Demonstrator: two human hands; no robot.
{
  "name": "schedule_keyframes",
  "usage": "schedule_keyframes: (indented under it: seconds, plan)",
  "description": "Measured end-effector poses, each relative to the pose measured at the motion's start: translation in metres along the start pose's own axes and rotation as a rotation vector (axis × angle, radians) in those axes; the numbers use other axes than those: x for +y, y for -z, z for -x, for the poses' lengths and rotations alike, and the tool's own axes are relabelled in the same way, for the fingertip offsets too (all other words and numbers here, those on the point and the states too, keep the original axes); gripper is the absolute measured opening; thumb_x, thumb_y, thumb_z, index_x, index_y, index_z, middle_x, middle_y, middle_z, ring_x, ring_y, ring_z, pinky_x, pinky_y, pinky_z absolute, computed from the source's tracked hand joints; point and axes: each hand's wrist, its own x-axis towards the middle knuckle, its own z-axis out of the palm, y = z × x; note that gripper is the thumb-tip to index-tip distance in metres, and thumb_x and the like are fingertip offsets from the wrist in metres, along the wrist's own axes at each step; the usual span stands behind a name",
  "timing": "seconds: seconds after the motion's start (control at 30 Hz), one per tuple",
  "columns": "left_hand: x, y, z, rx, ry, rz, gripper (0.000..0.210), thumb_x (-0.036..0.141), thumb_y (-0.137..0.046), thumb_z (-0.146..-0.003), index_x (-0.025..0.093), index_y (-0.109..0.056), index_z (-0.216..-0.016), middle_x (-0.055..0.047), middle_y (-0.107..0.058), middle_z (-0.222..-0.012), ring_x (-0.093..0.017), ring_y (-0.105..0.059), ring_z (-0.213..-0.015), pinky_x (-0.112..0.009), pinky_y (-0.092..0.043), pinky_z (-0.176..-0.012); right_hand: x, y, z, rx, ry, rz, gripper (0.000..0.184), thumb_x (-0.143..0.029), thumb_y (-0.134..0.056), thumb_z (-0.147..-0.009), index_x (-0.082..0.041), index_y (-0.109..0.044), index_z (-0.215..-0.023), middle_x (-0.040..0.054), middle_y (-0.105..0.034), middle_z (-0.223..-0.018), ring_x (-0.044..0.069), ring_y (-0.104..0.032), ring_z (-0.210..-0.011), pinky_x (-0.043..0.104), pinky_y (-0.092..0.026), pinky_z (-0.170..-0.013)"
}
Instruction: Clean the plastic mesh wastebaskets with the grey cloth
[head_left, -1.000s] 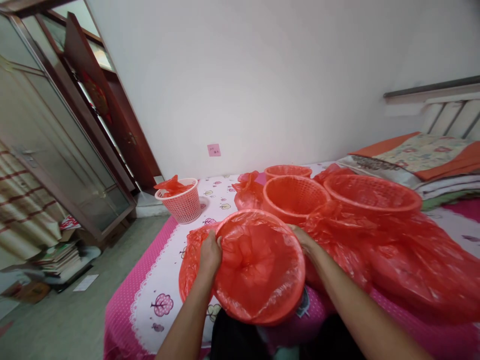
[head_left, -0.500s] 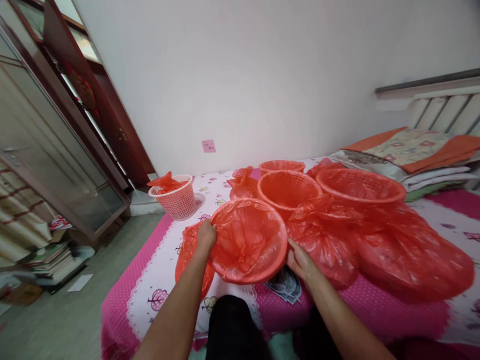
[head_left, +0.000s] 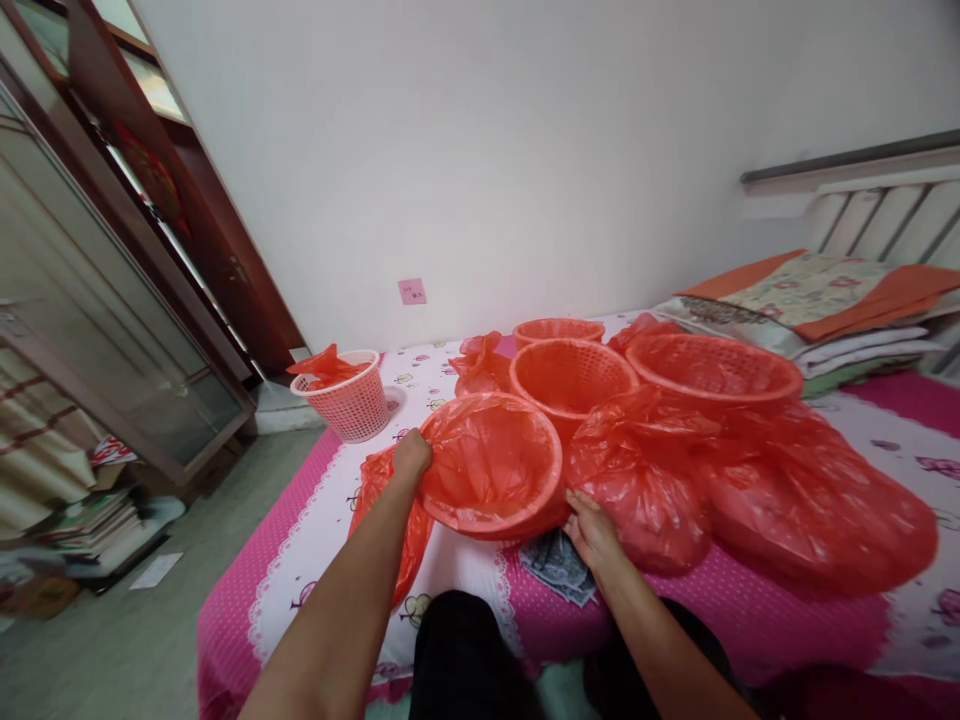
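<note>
Basket levelled out, liner spread inside

I've eased the basket [head_left: 556,460] away from my lap, so its mouth faces up more than it did a second ago. It's on the near side of the bed [head_left: 292,560], between the loose red bag [head_left: 367,490] on the left and the bulging bags on the right. My left hand [head_left: 412,458] grips its left rim, fingers curled over. My right hand [head_left: 592,535] has dropped to the lower right, fingertips at the plastic; I cannot tell whether they pinch it. The liner [head_left: 484,455] looks opened out, so I judge the lining mostly in place, with the right edge still getting attention.
</note>
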Motion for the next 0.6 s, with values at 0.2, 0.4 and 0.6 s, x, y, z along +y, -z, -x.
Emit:
schedule_keyframes:
  seconds: [0.2, 0.4, 0.6]
  plan:
    - [0.000, 0.000, 0.001, -0.018, 0.016, 0.017, 0.037, 0.038, -0.063, -0.095, 0.018, -0.062, -0.126, -0.010, -0.065, -0.127, -0.024, -0.065, -0.109, -0.047, -0.057, -0.092, -0.002, 0.008, 0.006, 0.099, 0.070, 0.124, 0.039, -0.047, -0.070, -0.062, -0.026, -0.057, -0.092, 0.0031, -0.070, -0.081, 0.025, -0.068, -0.074, 0.038, -0.056, -0.067]
    - [0.002, 0.001, 0.001, -0.027, 0.026, 0.062, 0.038, 0.038, -0.063, -0.094, 0.018, -0.062, -0.126, -0.010, -0.064, -0.128, -0.024, -0.065, -0.110, -0.047, -0.056, -0.093, -0.062, -0.021, 0.042, 0.220, 0.807, 0.648, 0.047, -0.043, -0.051, -0.090, -0.018, -0.058, -0.129, 0.0164, -0.059, -0.135, 0.030, -0.056, -0.125, 0.050, -0.043, -0.108]
    - [0.001, -0.001, 0.003, -0.036, 0.074, 0.152, 0.038, 0.038, -0.063, -0.094, 0.018, -0.062, -0.126, -0.010, -0.064, -0.128, -0.024, -0.065, -0.110, -0.047, -0.056, -0.093, -0.099, -0.083, 0.038, -0.208, 0.944, 1.079, 0.040, -0.040, -0.044, -0.100, -0.018, -0.065, -0.125, 0.0145, -0.070, -0.123, 0.027, -0.062, -0.118, 0.043, -0.043, -0.107]
